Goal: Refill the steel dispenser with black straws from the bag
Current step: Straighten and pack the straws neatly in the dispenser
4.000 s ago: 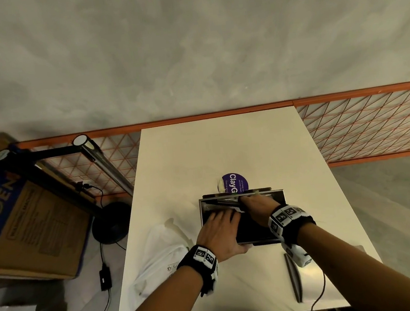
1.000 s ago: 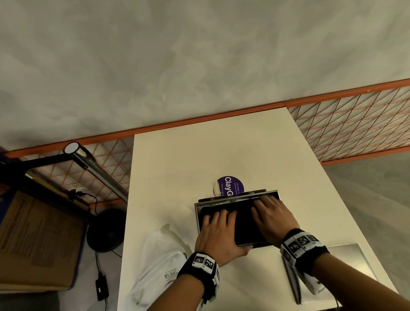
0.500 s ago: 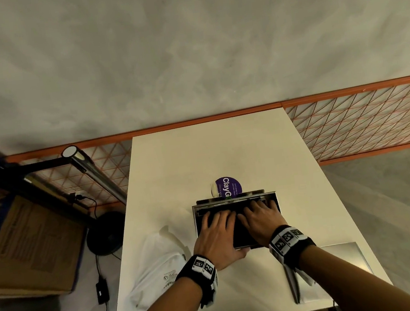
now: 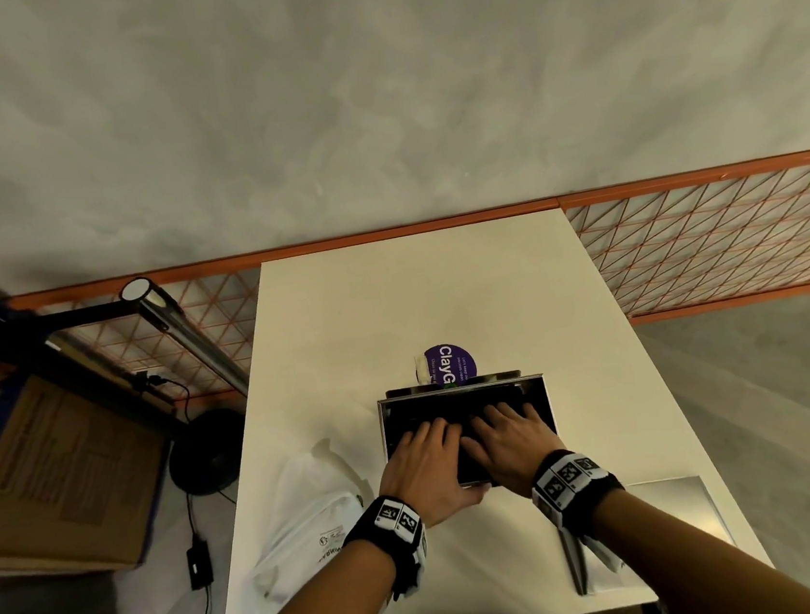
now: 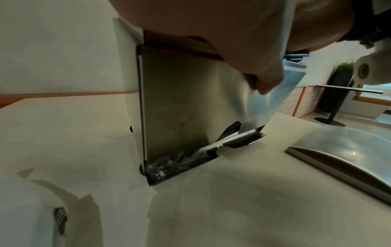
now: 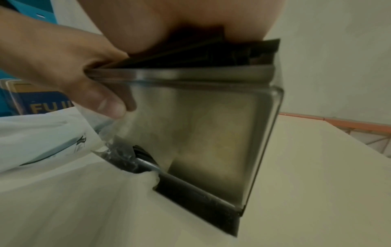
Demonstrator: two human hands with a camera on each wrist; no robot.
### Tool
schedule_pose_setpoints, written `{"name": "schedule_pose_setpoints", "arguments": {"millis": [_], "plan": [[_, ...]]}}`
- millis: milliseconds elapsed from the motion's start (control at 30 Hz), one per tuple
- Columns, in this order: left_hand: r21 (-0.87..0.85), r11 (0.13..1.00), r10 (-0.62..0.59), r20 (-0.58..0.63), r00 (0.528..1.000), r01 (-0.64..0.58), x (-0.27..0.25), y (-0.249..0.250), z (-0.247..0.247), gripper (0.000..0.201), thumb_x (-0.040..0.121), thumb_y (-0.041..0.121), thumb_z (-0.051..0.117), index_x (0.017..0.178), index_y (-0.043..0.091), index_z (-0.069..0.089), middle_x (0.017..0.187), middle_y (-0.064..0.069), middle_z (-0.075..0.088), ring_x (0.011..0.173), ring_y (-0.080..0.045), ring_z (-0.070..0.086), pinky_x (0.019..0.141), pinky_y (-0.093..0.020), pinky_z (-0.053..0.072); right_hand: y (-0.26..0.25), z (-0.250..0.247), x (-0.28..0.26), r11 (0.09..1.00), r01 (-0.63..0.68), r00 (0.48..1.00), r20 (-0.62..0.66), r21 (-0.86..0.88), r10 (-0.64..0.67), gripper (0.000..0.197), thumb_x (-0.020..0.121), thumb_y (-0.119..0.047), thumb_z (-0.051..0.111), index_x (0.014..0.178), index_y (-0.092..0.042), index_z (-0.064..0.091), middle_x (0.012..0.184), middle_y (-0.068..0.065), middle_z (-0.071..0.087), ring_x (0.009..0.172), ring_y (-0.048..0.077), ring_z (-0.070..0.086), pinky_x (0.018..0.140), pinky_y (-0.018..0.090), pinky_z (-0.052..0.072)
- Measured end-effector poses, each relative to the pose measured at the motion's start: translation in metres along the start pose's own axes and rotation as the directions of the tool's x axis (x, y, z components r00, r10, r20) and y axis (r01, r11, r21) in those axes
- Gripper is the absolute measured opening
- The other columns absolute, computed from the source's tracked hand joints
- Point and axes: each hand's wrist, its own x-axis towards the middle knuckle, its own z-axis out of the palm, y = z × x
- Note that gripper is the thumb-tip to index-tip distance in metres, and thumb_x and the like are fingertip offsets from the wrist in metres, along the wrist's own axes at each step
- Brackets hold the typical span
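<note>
a: where are the thin black plastic straws right now?

b: piled in the open top of the boxy brushed-steel dispenser in the middle of the cream table. the right wrist view shows some of them sticking out over the near rim, not settled.

a: and the hands?

b: the left hand lies on the pile with its fingers spread flat, thumb hooked down the steel front face. the right hand is also flat on the straws, fingers fanned. neither is pinching anything; it's pressing, palms down.

a: how would you expect the straws to behave?

b: light, slick and springy, i'd judge. a loose stack like that rolls and skews easily, so broad flat pressure across the middle suits it better than gripping the ends, and too much force could kink them.

a: the dispenser?

b: stiff, probably smooth-sided, so a thumb on the front helps steady it. clear film is crumpled at its base slot.

a: the bag?

b: the white plastic bag lies slack just left of the dispenser. a steel lid lies to the right.
</note>
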Motion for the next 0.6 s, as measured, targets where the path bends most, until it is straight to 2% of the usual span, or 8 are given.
{"name": "schedule_pose_setpoints", "arguments": {"millis": [67, 133, 200, 300, 367, 467, 500, 600], "plan": [[-0.013, 1.0, -0.003, 0.025, 1.0, 0.004, 0.002, -0.001, 0.0, 0.079, 0.074, 0.08, 0.048, 0.128, 0.022, 0.05, 0.124, 0.002, 0.059, 0.112, -0.021, 0.056, 0.098, -0.039, 0.045, 0.001, 0.0, 0.004, 0.999, 0.035, 0.996, 0.082, -0.015, -0.034, 0.068, 0.091, -0.054, 0.0, 0.131, -0.025, 0.047, 0.131, 0.004, 0.053, 0.114, 0.03, 0.05, 0.09, 0.05, 0.035], [-0.031, 0.999, -0.009, 0.047, 0.999, 0.01, 0.004, -0.001, 0.0, 0.081, 0.073, 0.08, 0.048, 0.131, 0.022, 0.048, 0.129, 0.002, 0.059, 0.116, -0.021, 0.056, 0.102, -0.039, 0.043, 0.003, -0.003, 0.006, 0.999, -0.016, 0.996, 0.087, 0.035, 0.013, 0.069, 0.091, -0.058, 0.003, 0.137, -0.025, 0.042, 0.135, 0.004, 0.048, 0.119, 0.029, 0.048, 0.096, 0.053, 0.035], [-0.054, 0.998, -0.015, 0.063, 0.998, 0.018, 0.007, -0.002, 0.0, 0.082, 0.073, 0.081, 0.05, 0.13, 0.023, 0.048, 0.131, 0.002, 0.059, 0.118, -0.021, 0.057, 0.105, -0.039, 0.042, 0.003, -0.007, 0.007, 0.997, -0.043, 0.999, 0.02, 0.069, 0.042, 0.059, 0.094, -0.057, 0.015, 0.126, -0.023, 0.051, 0.123, 0.005, 0.052, 0.111, 0.027, 0.052, 0.091, 0.049, 0.041], [-0.103, 0.993, -0.042, 0.088, 0.995, 0.051, 0.012, -0.005, -0.002, 0.085, 0.07, 0.081, 0.052, 0.132, 0.024, 0.046, 0.132, 0.003, 0.058, 0.121, -0.022, 0.056, 0.105, -0.041, 0.041, 0.003, -0.001, 0.004, 1.0, 0.016, 0.992, -0.122, 0.027, -0.013, 0.039, 0.097, -0.049, 0.031, 0.103, -0.021, 0.059, 0.106, 0.002, 0.055, 0.094, 0.025, 0.055, 0.077, 0.043, 0.046], [-0.121, 0.991, -0.045, 0.11, 0.993, 0.059, 0.016, -0.006, -0.003, 0.086, 0.069, 0.081, 0.052, 0.136, 0.027, 0.043, 0.135, 0.004, 0.057, 0.124, -0.021, 0.054, 0.107, -0.043, 0.039, 0.005, 0.002, 0.003, 0.999, 0.036, 0.988, -0.148, -0.008, -0.037, 0.031, 0.096, -0.046, 0.038, 0.097, -0.023, 0.059, 0.1, 0.0, 0.056, 0.09, 0.024, 0.055, 0.072, 0.043, 0.047], [-0.121, 0.991, -0.044, 0.139, 0.989, 0.061, 0.019, -0.008, -0.003, 0.086, 0.069, 0.078, 0.054, 0.138, 0.029, 0.041, 0.139, 0.006, 0.055, 0.128, -0.021, 0.051, 0.109, -0.045, 0.036, 0.002, -0.007, 0.005, 0.999, 0.049, 0.993, -0.104, -0.022, -0.051, 0.021, 0.089, -0.043, 0.058, 0.092, -0.022, 0.062, 0.095, 0.001, 0.061, 0.09, 0.026, 0.059, 0.068, 0.047, 0.05], [-0.118, 0.991, -0.043, 0.146, 0.988, 0.06, 0.019, -0.008, -0.003, 0.087, 0.069, 0.078, 0.053, 0.14, 0.029, 0.04, 0.14, 0.007, 0.054, 0.129, -0.02, 0.05, 0.109, -0.045, 0.035, 0.001, -0.01, 0.006, 0.999, 0.05, 0.997, -0.063, -0.016, -0.051, 0.023, 0.091, -0.042, 0.056, 0.095, -0.021, 0.062, 0.099, 0.002, 0.062, 0.094, 0.027, 0.059, 0.073, 0.049, 0.049], [-0.103, 0.993, -0.038, 0.148, 0.988, 0.053, 0.019, -0.008, -0.003, 0.088, 0.068, 0.076, 0.05, 0.141, 0.029, 0.039, 0.14, 0.008, 0.054, 0.13, -0.019, 0.05, 0.11, -0.044, 0.034, 0.0, -0.016, 0.009, 0.999, 0.035, 0.993, 0.113, 0.014, -0.037, 0.049, 0.095, -0.046, 0.021, 0.112, -0.018, 0.057, 0.117, 0.005, 0.058, 0.112, 0.029, 0.05, 0.089, 0.052, 0.041]]}}
